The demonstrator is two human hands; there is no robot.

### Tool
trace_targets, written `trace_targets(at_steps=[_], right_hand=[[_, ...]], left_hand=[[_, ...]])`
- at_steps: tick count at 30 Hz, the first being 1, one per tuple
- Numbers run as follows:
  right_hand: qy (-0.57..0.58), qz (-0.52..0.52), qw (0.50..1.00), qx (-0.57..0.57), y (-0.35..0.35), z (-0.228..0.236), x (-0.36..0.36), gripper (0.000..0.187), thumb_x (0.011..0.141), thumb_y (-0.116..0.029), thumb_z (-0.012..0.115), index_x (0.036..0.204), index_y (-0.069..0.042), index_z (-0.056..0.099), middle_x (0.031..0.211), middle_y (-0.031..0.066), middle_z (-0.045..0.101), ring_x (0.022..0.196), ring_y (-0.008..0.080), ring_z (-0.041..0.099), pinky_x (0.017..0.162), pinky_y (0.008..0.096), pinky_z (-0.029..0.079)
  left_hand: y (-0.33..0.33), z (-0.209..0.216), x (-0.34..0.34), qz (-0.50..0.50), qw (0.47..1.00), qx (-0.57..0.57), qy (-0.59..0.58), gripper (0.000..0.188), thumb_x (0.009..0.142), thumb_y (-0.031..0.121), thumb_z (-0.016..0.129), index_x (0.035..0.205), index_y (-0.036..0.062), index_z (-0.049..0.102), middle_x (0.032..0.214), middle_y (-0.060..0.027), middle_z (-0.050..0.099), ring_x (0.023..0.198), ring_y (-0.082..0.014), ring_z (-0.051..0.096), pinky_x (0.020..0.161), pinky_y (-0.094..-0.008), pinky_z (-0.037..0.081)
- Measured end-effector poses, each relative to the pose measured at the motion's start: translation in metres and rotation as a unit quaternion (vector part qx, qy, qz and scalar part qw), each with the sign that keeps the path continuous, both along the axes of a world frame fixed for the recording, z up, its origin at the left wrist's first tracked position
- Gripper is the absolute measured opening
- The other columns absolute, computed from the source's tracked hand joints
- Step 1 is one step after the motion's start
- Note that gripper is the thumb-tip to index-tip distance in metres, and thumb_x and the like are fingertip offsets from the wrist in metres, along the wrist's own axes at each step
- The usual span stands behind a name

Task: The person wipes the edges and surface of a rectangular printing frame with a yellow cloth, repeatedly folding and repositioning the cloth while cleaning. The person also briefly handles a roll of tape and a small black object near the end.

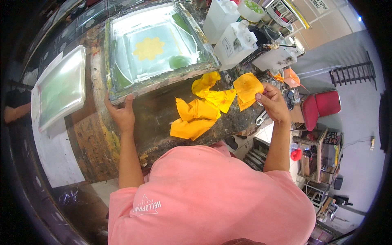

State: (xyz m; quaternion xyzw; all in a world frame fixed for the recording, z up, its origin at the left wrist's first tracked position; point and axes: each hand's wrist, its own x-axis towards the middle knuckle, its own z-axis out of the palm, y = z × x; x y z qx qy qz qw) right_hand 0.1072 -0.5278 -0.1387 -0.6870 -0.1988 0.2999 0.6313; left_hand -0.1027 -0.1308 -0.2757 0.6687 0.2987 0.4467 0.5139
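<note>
A screen printing frame [163,80] with a pale mesh lies on the stained worktable [153,108]. A yellow flower shape [148,48] shows in the middle of its mesh, with green toward the edges. My left hand [123,116] grips the frame's near left corner, thumb on the rim and fingers partly hidden. Between the thumb and fingers of my right hand [276,105] hangs a folded orange-yellow cloth [248,90], held up to the right of the frame. Crumpled yellow cloths [195,115] lie on the table between my hands.
To the left, a smaller screen frame [61,87] rests on a white surface. White plastic jugs [235,45] and cans [281,15] crowd the back right. A red chair [326,103] and shelving [312,155] stand right. Another person's arm [18,112] shows at far left.
</note>
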Motion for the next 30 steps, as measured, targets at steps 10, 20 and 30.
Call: trace_targets(at_steps=[10, 20, 30], right_hand=[[0.121, -0.079, 0.989, 0.042, 0.0, -0.027, 0.0, 0.023, 0.094, -0.006, 0.052, 0.116, -0.001, 0.06, 0.107, 0.0035, 0.065, 0.098, 0.0146, 0.064, 0.088, 0.0349, 0.052], [-0.41, -0.182, 0.84, -0.306, 0.022, -0.073, 0.007, 0.025, 0.091, -0.014, 0.062, 0.109, 0.003, 0.065, 0.091, 0.013, 0.068, 0.077, 0.0182, 0.064, 0.074, 0.0302, 0.051], [-0.376, 0.036, 0.903, -0.204, 0.093, -0.028, -0.077, 0.021, 0.087, -0.018, 0.07, 0.103, -0.004, 0.071, 0.099, 0.0129, 0.069, 0.092, 0.0287, 0.064, 0.084, 0.0391, 0.05]], left_hand=[[-0.002, 0.005, 0.0, 0.02, 0.999, 0.011, 0.037, 0.077, 0.084, 0.036, 0.081, 0.138, -0.003, 0.041, 0.128, -0.0178, 0.052, 0.116, -0.025, 0.052, 0.102, -0.0362, 0.041], [-0.003, 0.012, 0.0, 0.028, 0.996, 0.009, 0.083, 0.083, 0.08, 0.033, 0.084, 0.14, -0.0021, 0.038, 0.129, -0.0169, 0.053, 0.117, -0.0251, 0.053, 0.102, -0.0359, 0.041], [0.003, -0.002, -0.002, 0.027, 0.998, 0.016, 0.056, 0.082, 0.079, 0.03, 0.085, 0.14, -0.0014, 0.039, 0.126, -0.0161, 0.054, 0.116, -0.0241, 0.053, 0.102, -0.0358, 0.041]])
